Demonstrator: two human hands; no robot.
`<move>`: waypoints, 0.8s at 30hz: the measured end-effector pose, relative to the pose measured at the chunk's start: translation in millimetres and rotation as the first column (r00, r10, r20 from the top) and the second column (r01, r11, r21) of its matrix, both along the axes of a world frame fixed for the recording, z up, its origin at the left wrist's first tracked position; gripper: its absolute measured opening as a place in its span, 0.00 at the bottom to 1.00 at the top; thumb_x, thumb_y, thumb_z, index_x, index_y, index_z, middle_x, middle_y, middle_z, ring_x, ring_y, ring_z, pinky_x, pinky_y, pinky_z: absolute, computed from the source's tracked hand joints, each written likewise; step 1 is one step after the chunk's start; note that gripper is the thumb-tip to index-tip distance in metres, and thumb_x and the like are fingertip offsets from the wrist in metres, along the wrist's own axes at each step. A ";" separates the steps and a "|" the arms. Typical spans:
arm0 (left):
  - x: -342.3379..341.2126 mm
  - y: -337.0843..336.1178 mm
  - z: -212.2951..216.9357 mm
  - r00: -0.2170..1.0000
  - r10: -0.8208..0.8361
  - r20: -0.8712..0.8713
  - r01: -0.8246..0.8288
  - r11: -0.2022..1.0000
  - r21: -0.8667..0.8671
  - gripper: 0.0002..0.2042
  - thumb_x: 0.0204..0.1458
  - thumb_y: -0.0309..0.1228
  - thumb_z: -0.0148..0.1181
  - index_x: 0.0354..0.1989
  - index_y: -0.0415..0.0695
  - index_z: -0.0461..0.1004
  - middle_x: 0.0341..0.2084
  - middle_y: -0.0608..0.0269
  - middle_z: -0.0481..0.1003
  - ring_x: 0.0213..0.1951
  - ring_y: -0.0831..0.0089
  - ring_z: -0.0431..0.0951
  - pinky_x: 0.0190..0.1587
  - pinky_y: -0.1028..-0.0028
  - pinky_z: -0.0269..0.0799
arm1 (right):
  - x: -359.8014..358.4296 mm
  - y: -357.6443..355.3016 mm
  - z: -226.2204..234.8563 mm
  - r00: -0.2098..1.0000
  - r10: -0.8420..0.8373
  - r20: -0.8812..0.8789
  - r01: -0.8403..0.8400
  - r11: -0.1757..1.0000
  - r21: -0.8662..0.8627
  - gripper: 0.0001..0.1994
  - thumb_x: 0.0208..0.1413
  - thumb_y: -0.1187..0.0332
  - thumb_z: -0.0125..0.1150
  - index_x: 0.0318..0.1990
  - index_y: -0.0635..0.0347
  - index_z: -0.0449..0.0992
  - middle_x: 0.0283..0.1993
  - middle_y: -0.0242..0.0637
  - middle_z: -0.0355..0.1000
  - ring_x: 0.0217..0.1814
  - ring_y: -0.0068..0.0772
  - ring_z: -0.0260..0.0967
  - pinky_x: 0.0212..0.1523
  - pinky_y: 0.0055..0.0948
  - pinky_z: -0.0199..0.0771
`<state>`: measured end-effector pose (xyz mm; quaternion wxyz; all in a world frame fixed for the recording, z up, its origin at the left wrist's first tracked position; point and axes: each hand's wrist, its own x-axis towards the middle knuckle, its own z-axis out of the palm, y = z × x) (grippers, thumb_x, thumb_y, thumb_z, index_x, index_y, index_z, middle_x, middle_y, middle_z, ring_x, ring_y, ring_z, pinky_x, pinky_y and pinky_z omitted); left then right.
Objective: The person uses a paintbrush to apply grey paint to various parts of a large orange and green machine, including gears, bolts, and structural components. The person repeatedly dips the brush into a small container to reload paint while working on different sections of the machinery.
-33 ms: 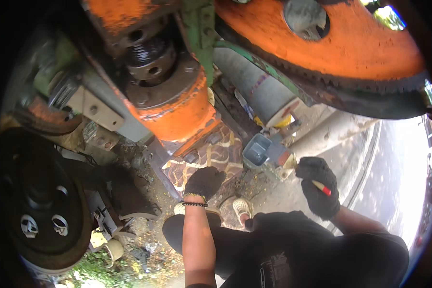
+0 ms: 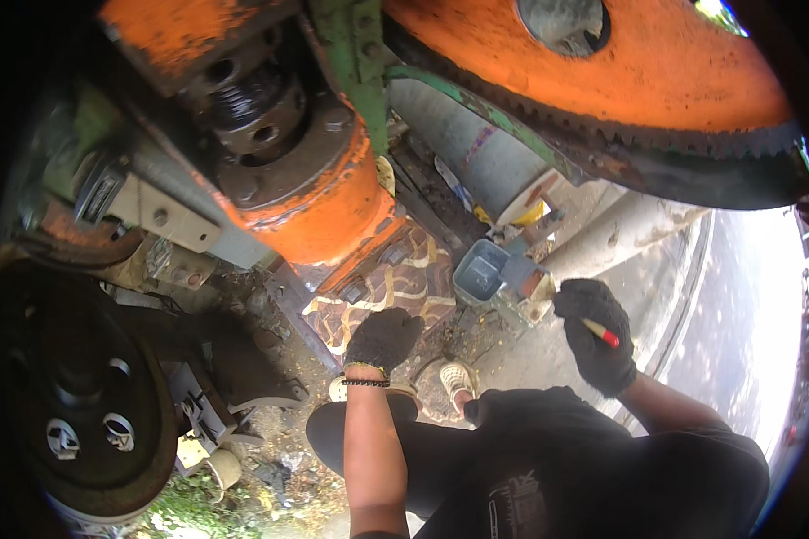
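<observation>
Our right hand (image 2: 594,352) grips a red-ended stick (image 2: 602,333), clear of the orange press (image 2: 324,229). Our left hand (image 2: 382,341) overlaps patterned cloth (image 2: 429,274); its grip we cannot tell.

Grey ground (image 2: 517,364) littered with dry leaves (image 2: 310,440) meets green plants (image 2: 189,512) at lower left and, at right, pavement (image 2: 728,296) glaring in bright sunlight.

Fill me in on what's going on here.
A person wearing dark gloves is at an orange machine. The right hand grips a thin red-and-tan stick, held out to the side. The left hand is at the near edge of a brown patterned cloth; contact is unclear. A blue-grey tub sits between the cloth and the right hand.
</observation>
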<state>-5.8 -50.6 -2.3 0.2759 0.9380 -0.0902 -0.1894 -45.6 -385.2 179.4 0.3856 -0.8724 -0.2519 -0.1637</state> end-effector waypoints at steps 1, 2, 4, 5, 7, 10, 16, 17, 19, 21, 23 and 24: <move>2.1 -5.9 -8.4 0.999 -0.041 0.028 0.042 0.999 -0.029 0.24 0.65 0.51 0.52 0.43 0.41 0.83 0.45 0.39 0.82 0.51 0.40 0.81 0.54 0.49 0.75 | 8.8 -7.1 -24.8 0.992 -0.086 -0.095 0.094 0.993 0.074 0.15 0.58 0.87 0.56 0.49 0.65 0.82 0.51 0.50 0.79 0.48 0.47 0.80 0.49 0.36 0.81; 3.5 -15.3 -9.1 0.997 -0.078 -0.026 0.077 0.997 -0.014 0.24 0.64 0.51 0.53 0.43 0.41 0.83 0.45 0.40 0.82 0.50 0.40 0.81 0.54 0.49 0.75 | 23.5 -16.6 -56.9 0.991 -0.137 -0.014 0.137 0.985 0.102 0.14 0.61 0.86 0.57 0.51 0.65 0.81 0.50 0.48 0.79 0.48 0.42 0.81 0.49 0.34 0.82; 4.1 -29.8 -8.1 0.990 -0.103 -0.091 0.101 0.995 -0.025 0.23 0.64 0.50 0.53 0.44 0.42 0.83 0.45 0.42 0.83 0.50 0.41 0.82 0.53 0.49 0.76 | 49.9 -32.3 -105.4 0.893 -0.314 -0.324 0.379 0.911 0.163 0.12 0.65 0.82 0.61 0.53 0.65 0.80 0.50 0.41 0.80 0.49 0.28 0.79 0.52 0.30 0.81; 5.3 -38.6 -10.7 0.986 -0.122 -0.111 0.117 0.992 -0.049 0.22 0.64 0.50 0.54 0.44 0.43 0.83 0.45 0.43 0.83 0.49 0.41 0.82 0.53 0.49 0.76 | 63.3 -49.8 -145.0 0.907 -0.280 -0.313 0.366 0.893 0.261 0.13 0.65 0.82 0.61 0.55 0.65 0.80 0.50 0.39 0.81 0.49 0.26 0.78 0.52 0.30 0.81; 7.4 -58.6 10.6 0.978 -0.141 -0.153 0.130 0.988 -0.082 0.21 0.64 0.49 0.54 0.45 0.44 0.83 0.44 0.45 0.83 0.48 0.42 0.83 0.53 0.50 0.76 | 90.8 -69.6 -207.8 0.775 -0.205 -0.597 0.492 0.789 0.368 0.11 0.66 0.77 0.63 0.54 0.62 0.81 0.47 0.37 0.82 0.47 0.26 0.80 0.50 0.30 0.81; -1.9 -62.6 29.0 0.978 -0.205 0.025 0.206 0.976 -0.074 0.16 0.64 0.46 0.56 0.44 0.47 0.83 0.40 0.48 0.84 0.45 0.45 0.83 0.49 0.51 0.78 | 144.4 -40.9 -258.1 0.744 -0.293 -0.600 0.385 0.922 0.027 0.12 0.62 0.67 0.68 0.52 0.57 0.83 0.44 0.42 0.84 0.46 0.35 0.84 0.49 0.35 0.81; -9.0 -75.8 12.5 0.984 -0.164 -0.063 0.149 0.969 -0.196 0.14 0.64 0.44 0.58 0.42 0.47 0.81 0.38 0.49 0.83 0.43 0.46 0.84 0.46 0.50 0.78 | 175.8 -12.5 -338.6 0.687 -0.437 -0.580 0.420 0.891 -0.174 0.14 0.61 0.62 0.61 0.52 0.53 0.83 0.48 0.51 0.83 0.52 0.57 0.81 0.52 0.48 0.81; -11.6 -74.5 9.4 0.988 -0.142 -0.068 0.128 0.974 -0.188 0.15 0.64 0.44 0.59 0.43 0.45 0.81 0.37 0.49 0.83 0.43 0.46 0.84 0.46 0.50 0.78 | 176.5 -10.9 -343.3 0.666 -0.437 -0.604 0.408 0.892 -0.194 0.14 0.62 0.62 0.60 0.51 0.54 0.83 0.48 0.51 0.83 0.52 0.58 0.81 0.52 0.49 0.80; -16.7 -71.4 6.3 0.994 -0.104 -0.042 0.093 0.973 -0.213 0.14 0.64 0.44 0.59 0.42 0.45 0.81 0.36 0.49 0.83 0.42 0.46 0.83 0.45 0.51 0.79 | 177.9 -9.9 -353.6 0.655 -0.447 -0.610 0.354 0.894 -0.275 0.14 0.63 0.62 0.58 0.50 0.54 0.83 0.47 0.52 0.83 0.52 0.59 0.80 0.52 0.50 0.80; -18.2 -68.2 4.3 0.996 -0.083 -0.015 0.077 0.970 -0.232 0.14 0.64 0.44 0.60 0.41 0.45 0.80 0.35 0.49 0.82 0.41 0.46 0.83 0.45 0.51 0.79 | 181.1 -8.6 -359.7 0.678 -0.458 -0.575 0.265 0.882 -0.390 0.13 0.63 0.61 0.57 0.48 0.54 0.83 0.47 0.52 0.83 0.52 0.59 0.80 0.51 0.50 0.80; -19.7 -65.7 4.7 0.997 -0.082 0.015 0.083 0.967 -0.241 0.14 0.64 0.44 0.60 0.40 0.45 0.80 0.33 0.50 0.82 0.40 0.47 0.83 0.44 0.52 0.79 | 172.4 -9.9 -359.7 0.656 -0.441 -0.612 0.342 0.897 -0.280 0.12 0.64 0.60 0.57 0.46 0.54 0.83 0.46 0.51 0.83 0.51 0.59 0.80 0.50 0.50 0.80; -18.8 -64.9 5.9 0.996 -0.082 0.032 0.087 0.966 -0.245 0.14 0.64 0.44 0.60 0.40 0.45 0.80 0.33 0.50 0.82 0.39 0.47 0.83 0.43 0.52 0.79 | 170.2 -12.6 -359.6 0.650 -0.433 -0.625 0.382 0.896 -0.224 0.12 0.64 0.60 0.57 0.45 0.54 0.83 0.46 0.51 0.83 0.51 0.59 0.80 0.50 0.50 0.80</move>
